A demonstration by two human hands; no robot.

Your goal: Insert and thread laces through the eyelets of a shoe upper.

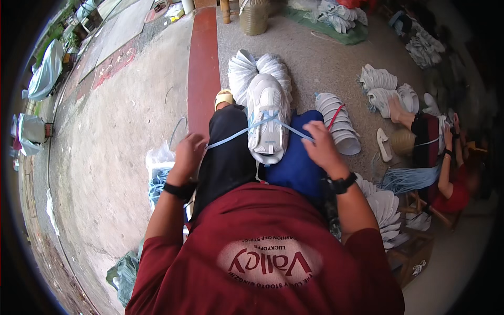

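Note:
A white shoe upper [269, 97] lies between my knees, over my dark and blue trouser legs. A light blue shoelace [230, 138] crosses over its upper part, and its two ends stretch out to either side. My left hand [189, 153] has its fingers closed on the left end, above the dark leg. Over the blue leg, my right hand [323, 145] pinches the right end. Both hands are off the shoe upper itself. Stacked white shoe uppers [243, 73] lie right beyond it.
To my left stands a white container [157, 163] with blue laces. On the right are a nested row of shoe uppers [337, 125] with a red strip, more piles of uppers [378, 207], and a bundle of blue laces [409, 179]. Another person [450, 181] sits farther right.

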